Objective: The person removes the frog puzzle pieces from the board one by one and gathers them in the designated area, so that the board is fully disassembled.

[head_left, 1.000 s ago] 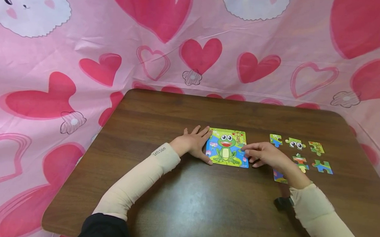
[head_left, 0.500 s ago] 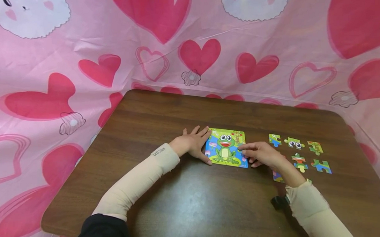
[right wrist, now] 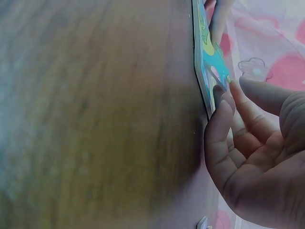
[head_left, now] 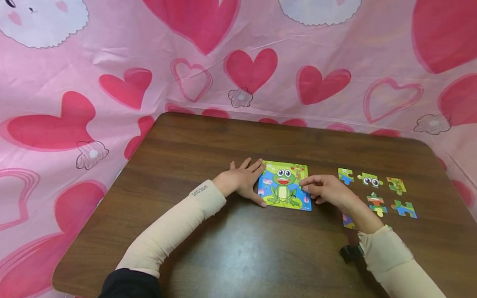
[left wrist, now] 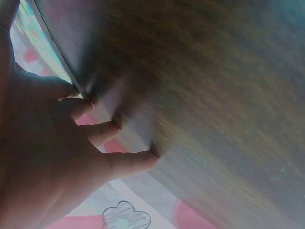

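Observation:
A square frog jigsaw puzzle lies flat on the wooden table. Along its left edge rests my left hand, fingers spread, with the thumb at the lower left corner. In the left wrist view the fingertips touch the tabletop. My right hand is at the puzzle's right edge with curled fingers. It pinches a puzzle piece that shows edge-on and tilted in the right wrist view; the fingers cover much of it in the head view.
Several loose puzzle pieces lie in rows to the right, among them one with the frog's eyes, a mouth piece and a blue-green one. The right forearm partly hides a lower piece. Pink heart-patterned cloth hangs behind the table.
My right fingers have shifted slightly left at the puzzle's right edge, and the hand is a little higher and more curled. The left hand and the loose pieces stay where they were.

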The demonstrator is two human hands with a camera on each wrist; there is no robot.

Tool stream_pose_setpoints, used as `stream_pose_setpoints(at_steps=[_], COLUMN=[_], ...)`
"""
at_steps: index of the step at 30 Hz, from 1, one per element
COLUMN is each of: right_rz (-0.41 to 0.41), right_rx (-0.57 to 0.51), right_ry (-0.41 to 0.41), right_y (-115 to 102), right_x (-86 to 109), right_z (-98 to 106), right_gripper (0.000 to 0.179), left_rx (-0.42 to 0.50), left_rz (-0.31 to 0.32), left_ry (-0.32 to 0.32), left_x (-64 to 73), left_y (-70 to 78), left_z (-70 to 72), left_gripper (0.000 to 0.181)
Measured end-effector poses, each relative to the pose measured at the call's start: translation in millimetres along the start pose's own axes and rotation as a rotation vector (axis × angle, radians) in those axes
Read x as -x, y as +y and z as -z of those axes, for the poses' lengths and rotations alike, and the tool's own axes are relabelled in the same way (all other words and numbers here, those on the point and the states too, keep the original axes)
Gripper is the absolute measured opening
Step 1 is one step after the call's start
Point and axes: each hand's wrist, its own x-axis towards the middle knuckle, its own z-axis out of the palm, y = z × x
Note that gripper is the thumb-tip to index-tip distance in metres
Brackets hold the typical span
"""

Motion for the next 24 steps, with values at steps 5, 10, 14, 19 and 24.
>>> stream_pose_setpoints(at_steps=[5, 10, 14, 19, 24], right_rz=[0.052, 0.070, 0.070, 0.065, 0.034], right_rx=[0.039, 0.089, 0.132, 0.145, 0.058], right_ry=[-0.019, -0.040, -0.049, -0.077, -0.061], right_y=[1.0, 1.3, 0.6, 1.4, 3.6], right_x=[0.0, -0.9, 1.5, 3.8, 2.7], right_z=[0.4, 0.4, 0.7, 2.1, 6.1], right_gripper=[0.039, 0.044, 0.046, 0.046, 0.046], left_rx=[0.002, 0.000, -0.003, -0.002, 0.002], left_rz=[-0.009, -0.011, -0.012, -0.014, -0.017], left_ry=[0.007, 0.009, 0.012, 0.011, 0.009], left_x=[-0.1, -0.3, 0.2, 0.9, 2.0], left_y=[-0.9, -1.4, -1.3, -1.6, -1.3], left_z=[-0.2, -0.5, 0.2, 0.5, 0.5], left_gripper=[0.127, 0.127, 0.127, 0.127, 0.126])
